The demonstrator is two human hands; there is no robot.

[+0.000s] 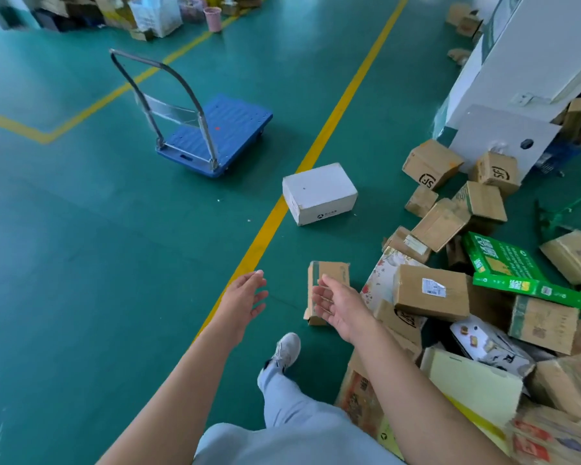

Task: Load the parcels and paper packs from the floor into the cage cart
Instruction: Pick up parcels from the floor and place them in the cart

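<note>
Both hands reach forward empty: I see my left hand (pixel 245 298) spread wide over the green floor (pixel 98 246), my right hand (pixel 336 305) spread, palm up, above a small brown parcel (pixel 329 273) lying on that floor. Just right, a heap of parcels (pixel 430 293) sprawls. Farther on, a white box (pixel 319 193) sits beside the yellow line (pixel 269 223); beyond, a blue platform trolley (pixel 215 135).
</note>
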